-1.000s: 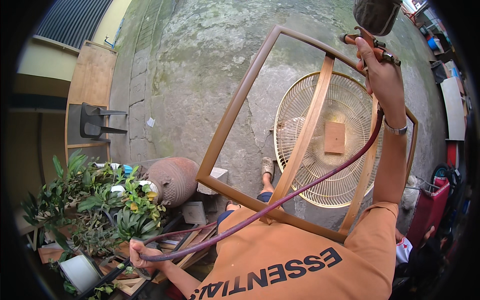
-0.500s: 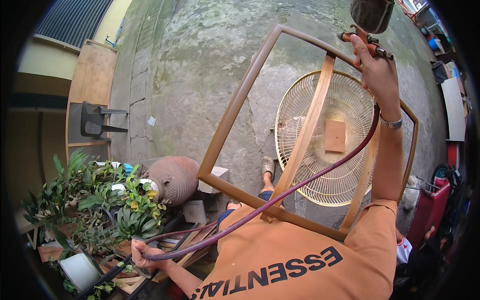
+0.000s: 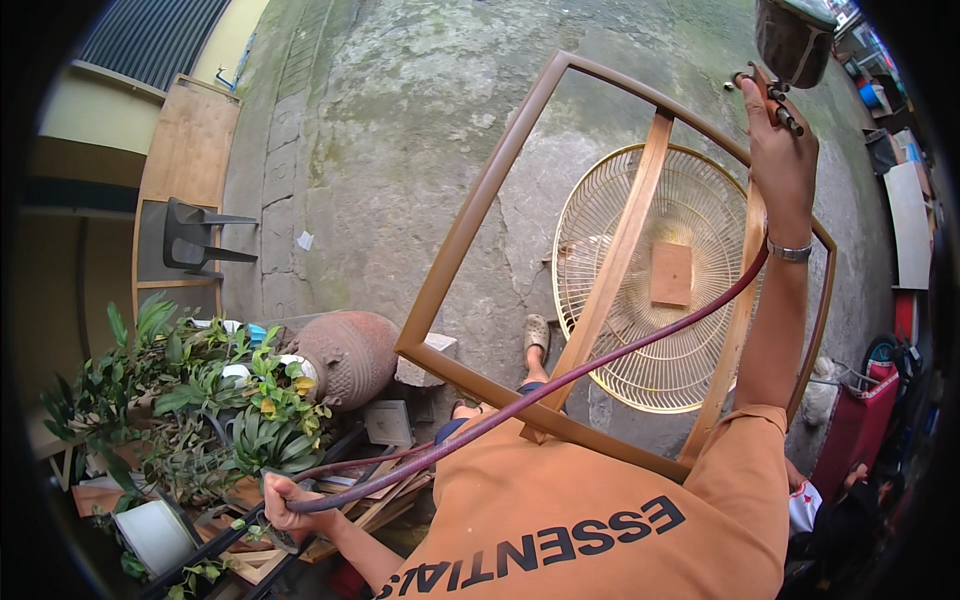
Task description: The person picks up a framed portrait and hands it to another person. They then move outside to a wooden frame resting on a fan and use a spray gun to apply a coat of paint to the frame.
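My right hand [image 3: 783, 140] is wrapped round the handle of a spray gun [image 3: 780, 98] at the upper right, a dark metal cup [image 3: 796, 42] on it. A dark red air hose [image 3: 610, 365] runs from near my right wrist down across my front. At the lower left my left hand [image 3: 290, 507] grips a bend of that hose. Between my arms stands a brown wooden frame [image 3: 478, 190] with two paler crossbars [image 3: 625, 230]. Beyond the bars shows a round gold wire fan grille [image 3: 600, 185] with a small wooden block [image 3: 671, 275] at its middle.
Potted plants [image 3: 200, 420] and a big clay jar [image 3: 350, 358] stand at the left, near wood scraps [image 3: 375, 515] and a white spool [image 3: 157, 535]. A grey plastic chair [image 3: 190, 237] is farther off. Another person's white sleeve [image 3: 805, 503] shows at the lower right.
My right hand has moved right and slightly down with the spray gun, past the frame's upper edge. The hose has shifted with it. My left hand and the frame are nearly unchanged.
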A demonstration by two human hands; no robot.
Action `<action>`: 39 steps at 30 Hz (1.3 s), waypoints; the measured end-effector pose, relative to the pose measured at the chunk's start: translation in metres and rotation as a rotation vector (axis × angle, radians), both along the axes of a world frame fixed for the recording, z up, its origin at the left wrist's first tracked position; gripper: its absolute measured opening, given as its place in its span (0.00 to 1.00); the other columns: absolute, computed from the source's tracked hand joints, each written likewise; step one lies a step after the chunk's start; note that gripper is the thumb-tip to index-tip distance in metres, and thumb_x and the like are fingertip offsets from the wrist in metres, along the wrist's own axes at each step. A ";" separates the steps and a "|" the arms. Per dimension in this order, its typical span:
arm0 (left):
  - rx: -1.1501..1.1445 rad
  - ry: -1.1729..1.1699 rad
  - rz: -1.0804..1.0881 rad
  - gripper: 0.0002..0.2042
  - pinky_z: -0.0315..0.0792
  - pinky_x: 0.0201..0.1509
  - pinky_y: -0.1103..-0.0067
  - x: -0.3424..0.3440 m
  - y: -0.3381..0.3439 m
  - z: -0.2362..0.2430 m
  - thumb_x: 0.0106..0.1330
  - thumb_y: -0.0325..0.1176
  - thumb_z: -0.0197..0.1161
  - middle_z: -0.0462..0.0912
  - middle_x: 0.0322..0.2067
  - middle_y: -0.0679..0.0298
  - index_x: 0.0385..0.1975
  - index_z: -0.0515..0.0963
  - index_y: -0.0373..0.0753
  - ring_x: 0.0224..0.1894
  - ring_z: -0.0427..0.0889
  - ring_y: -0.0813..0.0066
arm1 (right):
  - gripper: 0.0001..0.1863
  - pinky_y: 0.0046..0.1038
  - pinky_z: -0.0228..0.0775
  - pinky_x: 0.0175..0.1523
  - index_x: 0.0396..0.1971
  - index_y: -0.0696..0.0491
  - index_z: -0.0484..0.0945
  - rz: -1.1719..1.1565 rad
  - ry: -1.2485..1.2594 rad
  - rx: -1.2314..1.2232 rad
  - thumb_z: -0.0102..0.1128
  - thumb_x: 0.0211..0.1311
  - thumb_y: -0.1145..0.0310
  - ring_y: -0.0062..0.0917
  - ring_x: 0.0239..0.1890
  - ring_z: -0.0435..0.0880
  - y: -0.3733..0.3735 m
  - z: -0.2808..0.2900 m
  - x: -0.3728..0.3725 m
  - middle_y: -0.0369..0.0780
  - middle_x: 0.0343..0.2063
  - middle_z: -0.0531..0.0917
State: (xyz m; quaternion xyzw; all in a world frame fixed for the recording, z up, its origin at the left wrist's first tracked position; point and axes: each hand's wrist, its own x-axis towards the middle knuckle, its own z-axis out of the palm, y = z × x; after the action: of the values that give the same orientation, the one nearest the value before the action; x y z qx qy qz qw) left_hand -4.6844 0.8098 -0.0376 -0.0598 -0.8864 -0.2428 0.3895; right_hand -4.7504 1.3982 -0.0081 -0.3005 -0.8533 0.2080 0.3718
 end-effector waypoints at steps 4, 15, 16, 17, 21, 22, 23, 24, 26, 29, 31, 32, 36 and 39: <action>0.058 -0.006 0.034 0.24 0.45 0.21 0.76 0.004 -0.010 -0.001 0.72 0.40 0.48 0.52 0.13 0.66 0.14 0.53 0.35 0.16 0.53 0.77 | 0.19 0.23 0.60 0.17 0.37 0.53 0.84 0.091 -0.152 -0.294 0.57 0.63 0.51 0.16 0.11 0.67 -0.031 0.016 -0.003 0.34 0.13 0.74; 0.355 0.074 0.016 0.25 0.44 0.23 0.79 0.010 -0.022 0.000 0.73 0.40 0.48 0.52 0.14 0.70 0.13 0.52 0.39 0.18 0.51 0.80 | 0.20 0.15 0.55 0.12 0.38 0.52 0.83 0.674 0.051 -0.508 0.51 0.67 0.51 0.12 0.07 0.66 -0.054 0.032 -0.036 0.34 0.19 0.80; 0.343 0.064 0.041 0.24 0.44 0.23 0.79 0.011 -0.022 0.000 0.73 0.39 0.48 0.52 0.14 0.70 0.13 0.52 0.39 0.18 0.51 0.80 | 0.18 0.16 0.57 0.15 0.36 0.53 0.83 0.578 0.016 -0.509 0.51 0.67 0.54 0.12 0.10 0.67 -0.058 0.038 -0.045 0.33 0.17 0.78; 0.331 0.054 0.065 0.24 0.45 0.23 0.79 0.012 -0.021 0.000 0.73 0.39 0.49 0.52 0.14 0.70 0.13 0.52 0.38 0.18 0.51 0.80 | 0.17 0.18 0.60 0.18 0.34 0.53 0.83 0.482 -0.020 -0.510 0.52 0.66 0.57 0.12 0.14 0.69 -0.061 0.043 -0.056 0.31 0.16 0.76; 0.184 0.062 0.111 0.24 0.46 0.23 0.77 0.020 -0.029 -0.007 0.72 0.36 0.49 0.52 0.13 0.69 0.13 0.54 0.35 0.18 0.52 0.79 | 0.16 0.24 0.62 0.21 0.30 0.52 0.84 0.273 -0.033 -0.420 0.56 0.62 0.55 0.16 0.16 0.69 -0.039 0.028 -0.082 0.32 0.12 0.72; 0.156 0.047 0.127 0.23 0.47 0.23 0.77 0.022 -0.028 -0.007 0.72 0.36 0.49 0.53 0.13 0.68 0.13 0.54 0.34 0.18 0.53 0.78 | 0.16 0.25 0.62 0.22 0.29 0.52 0.84 0.245 -0.015 -0.369 0.57 0.61 0.54 0.17 0.16 0.70 -0.031 0.021 -0.084 0.32 0.12 0.71; 0.128 0.031 0.144 0.22 0.48 0.23 0.76 0.026 -0.026 -0.006 0.71 0.35 0.49 0.55 0.13 0.67 0.14 0.55 0.33 0.18 0.54 0.77 | 0.10 0.29 0.65 0.25 0.32 0.51 0.82 0.258 -0.075 0.020 0.56 0.58 0.62 0.23 0.20 0.73 -0.016 0.013 -0.086 0.35 0.15 0.74; 0.100 0.016 0.157 0.22 0.48 0.23 0.76 0.027 -0.024 -0.006 0.71 0.34 0.50 0.56 0.13 0.66 0.14 0.56 0.32 0.17 0.56 0.76 | 0.08 0.32 0.69 0.28 0.35 0.50 0.79 0.261 -0.131 0.409 0.55 0.54 0.70 0.28 0.23 0.77 0.003 0.003 -0.084 0.38 0.19 0.77; -0.006 0.071 0.152 0.19 0.54 0.23 0.75 0.032 -0.039 -0.014 0.69 0.33 0.51 0.63 0.13 0.62 0.16 0.61 0.28 0.17 0.61 0.72 | 0.10 0.34 0.71 0.28 0.37 0.50 0.79 0.212 -0.153 0.581 0.54 0.53 0.70 0.31 0.23 0.79 0.019 -0.002 -0.081 0.40 0.20 0.78; -0.090 -0.042 0.156 0.15 0.62 0.25 0.74 0.046 -0.043 -0.009 0.67 0.31 0.54 0.74 0.17 0.55 0.22 0.70 0.23 0.18 0.69 0.66 | 0.23 0.27 0.67 0.19 0.35 0.51 0.82 0.080 -0.066 -0.071 0.55 0.60 0.44 0.23 0.11 0.74 0.024 -0.005 -0.081 0.37 0.12 0.75; -0.119 -0.053 0.156 0.14 0.64 0.25 0.73 0.051 -0.040 -0.009 0.66 0.30 0.56 0.77 0.18 0.52 0.25 0.73 0.22 0.18 0.71 0.64 | 0.23 0.32 0.70 0.26 0.32 0.52 0.82 -0.003 -0.070 0.027 0.53 0.60 0.46 0.32 0.15 0.78 0.031 -0.007 -0.073 0.41 0.16 0.79; -0.139 0.005 0.152 0.13 0.64 0.25 0.72 0.049 -0.037 -0.013 0.66 0.29 0.56 0.77 0.18 0.51 0.26 0.73 0.22 0.17 0.70 0.63 | 0.22 0.34 0.72 0.29 0.31 0.53 0.82 -0.048 -0.072 0.076 0.53 0.61 0.47 0.37 0.16 0.79 0.032 -0.006 -0.068 0.43 0.17 0.81; -0.108 0.021 0.158 0.15 0.58 0.21 0.71 0.054 -0.046 -0.031 0.66 0.29 0.56 0.70 0.13 0.54 0.20 0.69 0.24 0.14 0.63 0.65 | 0.23 0.30 0.69 0.22 0.29 0.56 0.81 0.098 -0.075 -0.244 0.55 0.61 0.48 0.28 0.13 0.77 -0.005 0.006 -0.044 0.41 0.13 0.77; 0.001 -0.172 0.140 0.17 0.52 0.19 0.70 0.064 -0.065 -0.051 0.67 0.30 0.54 0.62 0.11 0.55 0.17 0.65 0.28 0.14 0.56 0.67 | 0.20 0.22 0.61 0.15 0.34 0.51 0.84 0.331 -0.115 -0.418 0.55 0.63 0.50 0.17 0.08 0.70 -0.027 0.012 -0.025 0.35 0.14 0.75</action>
State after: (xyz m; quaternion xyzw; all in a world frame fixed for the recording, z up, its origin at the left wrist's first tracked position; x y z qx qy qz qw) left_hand -4.6205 0.7451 -0.0888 0.0235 -0.9185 -0.2196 0.3281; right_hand -4.7752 1.3712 0.0039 -0.2383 -0.8491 0.4201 0.2137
